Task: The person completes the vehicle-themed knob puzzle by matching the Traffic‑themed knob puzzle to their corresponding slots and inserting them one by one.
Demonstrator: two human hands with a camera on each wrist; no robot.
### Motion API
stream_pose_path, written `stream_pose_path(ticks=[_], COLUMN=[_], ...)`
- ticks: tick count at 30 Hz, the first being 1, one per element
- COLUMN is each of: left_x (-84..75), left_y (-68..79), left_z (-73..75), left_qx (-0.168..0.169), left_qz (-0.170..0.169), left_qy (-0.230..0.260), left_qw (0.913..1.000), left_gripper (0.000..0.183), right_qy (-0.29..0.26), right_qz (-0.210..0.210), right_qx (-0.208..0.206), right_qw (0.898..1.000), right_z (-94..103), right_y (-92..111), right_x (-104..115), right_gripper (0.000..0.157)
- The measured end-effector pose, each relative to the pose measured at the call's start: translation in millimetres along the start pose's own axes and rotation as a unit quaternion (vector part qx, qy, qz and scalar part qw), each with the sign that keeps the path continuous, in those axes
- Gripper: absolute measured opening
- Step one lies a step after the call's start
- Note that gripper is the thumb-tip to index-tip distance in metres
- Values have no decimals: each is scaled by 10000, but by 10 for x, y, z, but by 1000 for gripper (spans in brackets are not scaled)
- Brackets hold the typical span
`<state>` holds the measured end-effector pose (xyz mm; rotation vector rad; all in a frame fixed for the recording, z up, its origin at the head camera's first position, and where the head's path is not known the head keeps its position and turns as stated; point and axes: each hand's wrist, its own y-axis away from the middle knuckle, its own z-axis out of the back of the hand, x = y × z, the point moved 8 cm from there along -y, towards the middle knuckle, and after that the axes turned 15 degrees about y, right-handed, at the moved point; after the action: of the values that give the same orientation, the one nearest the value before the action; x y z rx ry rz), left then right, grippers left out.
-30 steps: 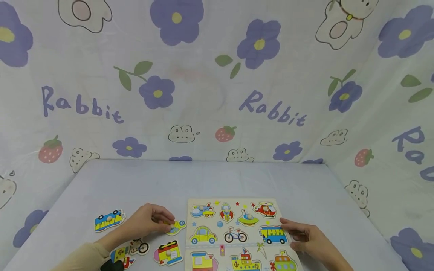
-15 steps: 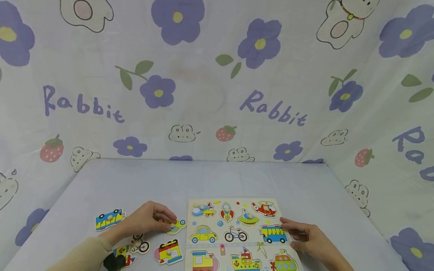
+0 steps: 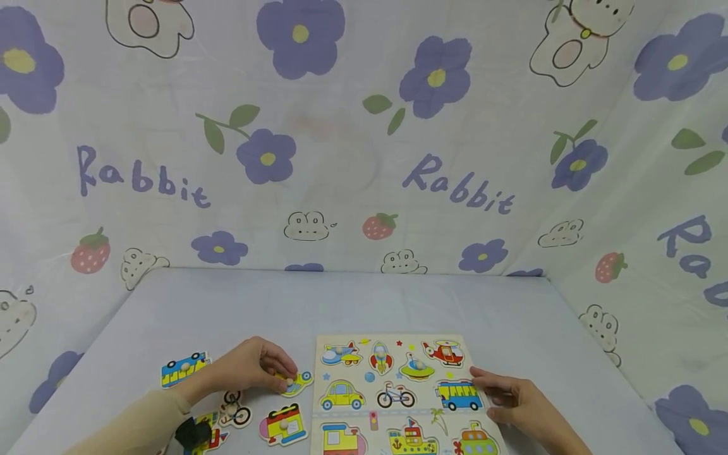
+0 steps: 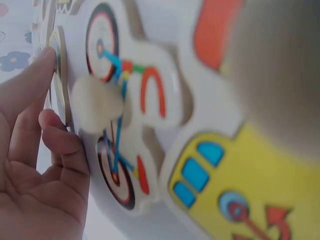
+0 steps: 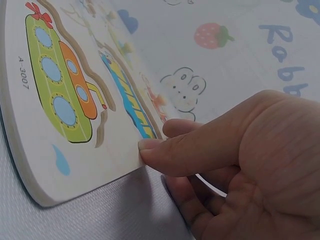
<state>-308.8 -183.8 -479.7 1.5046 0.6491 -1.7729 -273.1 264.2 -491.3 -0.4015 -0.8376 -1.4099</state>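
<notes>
My left hand [image 3: 256, 366] pinches a yellow car puzzle piece [image 3: 299, 382] just left of the puzzle board [image 3: 355, 416]. In the left wrist view that piece [image 4: 61, 80] shows nearly edge-on between thumb and fingers. My right hand [image 3: 523, 401] grips the board's right edge beside the blue bus picture. The right wrist view shows the thumb [image 5: 165, 155] on top of the board [image 5: 115, 162], with other fingers curled at its side. Knobbed plane [image 3: 340, 352], rocket [image 3: 381, 357], saucer [image 3: 417, 366] and helicopter [image 3: 445, 352] pieces sit in the board's top row.
Loose knobbed pieces lie left of the board: a bus [image 3: 184, 368], a bicycle [image 3: 235, 411], a train [image 3: 284, 424] and a ship [image 3: 212, 436], partly hidden by a black device [image 3: 192, 435] at the left wrist. A patterned cloth [image 3: 335, 158] hangs behind the table.
The left wrist and forearm have shifted slightly, covering more of the bus piece, while the fingers stay at the car piece. The right hand and board are practically unmoved.
</notes>
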Motion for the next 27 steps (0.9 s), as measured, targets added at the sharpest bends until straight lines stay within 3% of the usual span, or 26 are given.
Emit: stream_pose_path(ticks=[6,27], left_x=[-41,-112], left_y=[-8,12], left_z=[-21,-5], left_qx=[100,-274], left_qz=[-11,40], left_qy=[-35,-578], left_qw=[9999,9979], left_gripper=[21,22], right_qy=[20,64], right_qz=[37,249], right_qx=[-16,107], right_qw=[10000,9996], right_z=[4,-2], right_y=[5,-6], right_x=[18,21], right_gripper=[48,48])
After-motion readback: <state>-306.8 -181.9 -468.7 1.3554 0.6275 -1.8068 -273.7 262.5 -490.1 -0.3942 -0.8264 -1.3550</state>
